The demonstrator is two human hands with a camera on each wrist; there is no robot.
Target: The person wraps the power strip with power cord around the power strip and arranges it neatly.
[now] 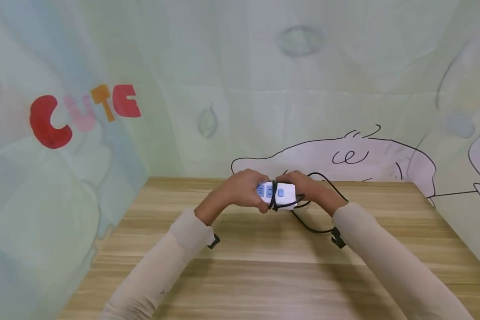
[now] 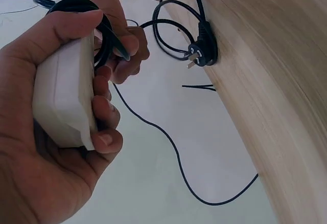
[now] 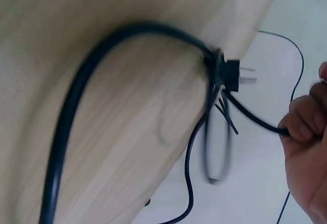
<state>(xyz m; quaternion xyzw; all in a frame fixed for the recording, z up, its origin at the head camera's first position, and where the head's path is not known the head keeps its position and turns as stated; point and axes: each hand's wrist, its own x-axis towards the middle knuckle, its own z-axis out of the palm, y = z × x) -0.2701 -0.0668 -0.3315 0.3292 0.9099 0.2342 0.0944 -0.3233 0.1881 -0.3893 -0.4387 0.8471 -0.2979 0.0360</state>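
A white power strip [image 1: 289, 192] with blue sockets is held above the wooden table. My left hand [image 1: 246, 189] grips its left end, thumb and fingers wrapped around the casing in the left wrist view. Black cord [image 1: 274, 198] is wound about the strip's middle, and more of it loops off to the right. At the strip's right end is my right hand [image 1: 306, 184]; in the right wrist view its curled fingers [image 3: 304, 119] hold the cord. The cord's black plug [image 3: 231, 75] hangs with its metal prongs exposed, also visible in the left wrist view.
Beneath both arms spreads the wood-grain table [image 1: 240, 275]. Pale printed curtains [image 1: 232, 58] enclose its back and sides, with coloured letters on the left one. Dark wrist devices [image 1: 338, 238] show at both sleeves.
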